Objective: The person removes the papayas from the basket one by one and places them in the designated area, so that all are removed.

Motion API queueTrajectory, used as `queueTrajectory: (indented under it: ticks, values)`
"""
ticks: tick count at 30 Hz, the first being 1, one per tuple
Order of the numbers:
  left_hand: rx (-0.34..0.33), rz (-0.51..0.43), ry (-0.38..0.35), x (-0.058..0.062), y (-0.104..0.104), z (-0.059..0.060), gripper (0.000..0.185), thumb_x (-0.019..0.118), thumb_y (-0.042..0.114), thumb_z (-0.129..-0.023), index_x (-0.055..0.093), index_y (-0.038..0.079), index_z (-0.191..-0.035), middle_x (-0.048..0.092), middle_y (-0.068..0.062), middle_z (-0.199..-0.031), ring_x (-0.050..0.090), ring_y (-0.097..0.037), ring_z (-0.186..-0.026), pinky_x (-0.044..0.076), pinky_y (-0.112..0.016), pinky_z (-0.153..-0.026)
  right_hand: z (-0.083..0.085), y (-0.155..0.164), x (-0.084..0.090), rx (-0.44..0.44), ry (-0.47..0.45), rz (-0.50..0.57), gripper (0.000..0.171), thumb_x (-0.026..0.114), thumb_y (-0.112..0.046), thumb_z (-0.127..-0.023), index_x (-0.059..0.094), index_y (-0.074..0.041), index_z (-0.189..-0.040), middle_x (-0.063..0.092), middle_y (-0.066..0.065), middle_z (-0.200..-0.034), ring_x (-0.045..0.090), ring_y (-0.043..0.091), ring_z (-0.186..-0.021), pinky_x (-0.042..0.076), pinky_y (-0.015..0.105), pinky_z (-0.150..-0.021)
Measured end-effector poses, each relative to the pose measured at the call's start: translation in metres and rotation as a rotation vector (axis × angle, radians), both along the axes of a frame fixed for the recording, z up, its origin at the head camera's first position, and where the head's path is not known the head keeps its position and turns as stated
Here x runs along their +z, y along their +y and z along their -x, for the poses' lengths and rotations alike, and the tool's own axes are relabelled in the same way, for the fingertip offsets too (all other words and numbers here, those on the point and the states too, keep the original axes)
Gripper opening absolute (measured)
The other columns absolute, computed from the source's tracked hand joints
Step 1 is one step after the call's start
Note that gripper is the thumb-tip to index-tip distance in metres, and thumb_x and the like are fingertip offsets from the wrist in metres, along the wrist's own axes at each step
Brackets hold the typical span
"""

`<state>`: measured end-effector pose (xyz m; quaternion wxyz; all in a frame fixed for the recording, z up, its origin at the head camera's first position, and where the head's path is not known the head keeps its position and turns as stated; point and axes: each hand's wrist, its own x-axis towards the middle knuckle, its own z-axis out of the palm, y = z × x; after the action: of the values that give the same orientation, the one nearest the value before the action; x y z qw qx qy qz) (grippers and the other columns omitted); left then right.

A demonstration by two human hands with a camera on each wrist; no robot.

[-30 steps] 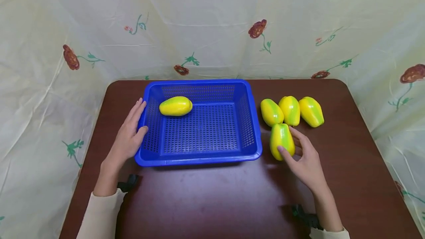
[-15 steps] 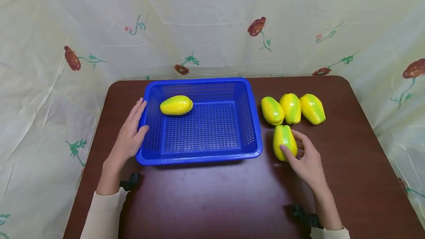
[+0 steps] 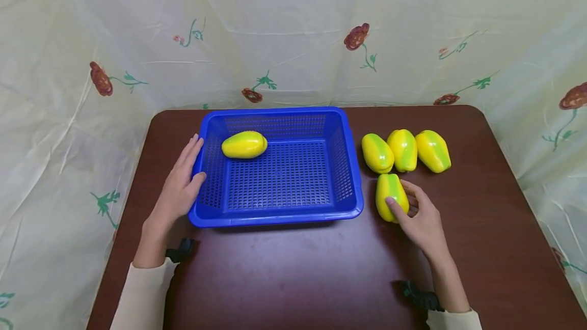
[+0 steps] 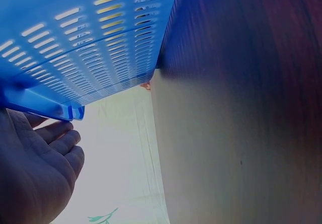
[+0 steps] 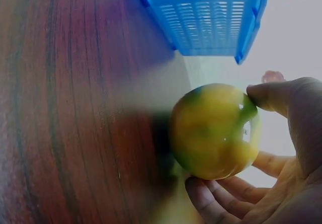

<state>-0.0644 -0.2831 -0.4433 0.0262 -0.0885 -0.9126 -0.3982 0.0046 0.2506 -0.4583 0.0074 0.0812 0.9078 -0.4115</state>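
In the head view, my right hand (image 3: 421,223) holds a glossy yellow-green papaya (image 3: 392,198) between the thumb on its near side and the fingers round its right side. The right wrist view shows this papaya (image 5: 215,131) end-on, close over the table. My left hand (image 3: 176,187) rests at the left rim of a blue perforated basket (image 3: 275,221), fingers extended and thumb reaching over the edge. From below, the left wrist view shows the left fingers (image 4: 65,141) beside the basket rim. Inside the basket, one papaya (image 3: 244,145) lies toward the back left.
Three more papayas, a left one (image 3: 377,153), a middle one (image 3: 403,150) and a right one (image 3: 433,151), stand in a row right of the basket. Beneath everything is a dark brown table (image 3: 293,279). A flower-patterned cloth (image 3: 293,29) hangs behind it.
The held papaya has shifted slightly toward me, away from the row behind it, with my right hand on it. My left hand stays at the basket rim. The head view tilts slightly.
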Motion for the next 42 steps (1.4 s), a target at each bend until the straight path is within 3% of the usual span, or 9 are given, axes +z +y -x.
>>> queueTrajectory:
  ticks: [10, 18, 42]
  values:
    - [0.001, -0.007, -0.008, 0.006, 0.0015, -0.0007, 0.074, 0.046, 0.012, -0.103, 0.02, 0.024, -0.171, 0.014, -0.003, -0.181, 0.018, -0.04, -0.166, 0.022, -0.078, -0.124, 0.0023, -0.0008, 0.0005, -0.02, -0.052, -0.003, 0.072, 0.071, -0.049, -0.098, 0.048, -0.013, -0.157, 0.056, 0.018, -0.152, 0.064, 0.038, -0.126, 0.042, -0.001, -0.081]
    - [-0.006, -0.005, -0.005, 0.004, 0.0007, -0.0005, 0.074, 0.046, 0.011, -0.103, 0.02, 0.024, -0.171, 0.014, -0.004, -0.181, 0.017, -0.04, -0.166, 0.022, -0.078, -0.124, -0.0019, -0.0008, -0.0004, -0.017, -0.089, -0.017, 0.078, 0.07, -0.051, -0.098, 0.042, -0.012, -0.16, 0.053, 0.019, -0.157, 0.062, 0.037, -0.124, 0.041, 0.0, -0.082]
    - [-0.003, -0.018, -0.009, 0.0021, 0.0022, -0.0008, 0.073, 0.046, 0.012, -0.103, 0.021, 0.023, -0.171, 0.014, -0.003, -0.181, 0.017, -0.04, -0.166, 0.022, -0.078, -0.124, -0.0049, -0.0017, 0.0047, -0.019, -0.063, -0.021, 0.08, 0.071, -0.048, -0.098, 0.04, -0.009, -0.161, 0.048, 0.021, -0.158, 0.057, 0.039, -0.135, 0.039, 0.0, -0.09]
